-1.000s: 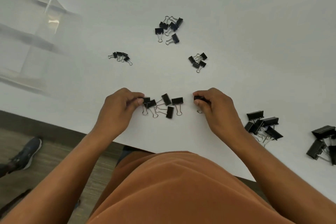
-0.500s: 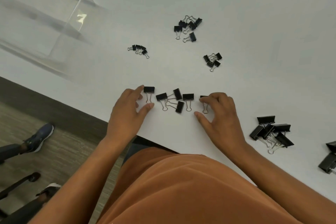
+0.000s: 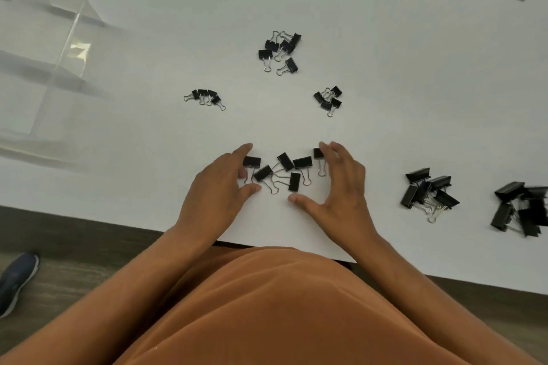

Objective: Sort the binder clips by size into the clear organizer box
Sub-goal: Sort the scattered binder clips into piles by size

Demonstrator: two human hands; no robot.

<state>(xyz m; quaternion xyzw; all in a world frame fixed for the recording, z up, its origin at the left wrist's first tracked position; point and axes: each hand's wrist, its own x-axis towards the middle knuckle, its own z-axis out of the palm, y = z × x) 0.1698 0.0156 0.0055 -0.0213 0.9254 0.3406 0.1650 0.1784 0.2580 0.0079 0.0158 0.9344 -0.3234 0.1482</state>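
I am holding both hands low over the surface, each forearm reaching in from the near edge. My left hand is lying with fingers extended and thumb spread toward the right. My right hand is mirroring it, fingers loosely arched, thumb stretched toward the left one. Neither of them is gripping anything.

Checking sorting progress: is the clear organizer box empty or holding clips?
Empty as far as visible: no clips show inside the clear organizer box; all the binder clips lie on the table.
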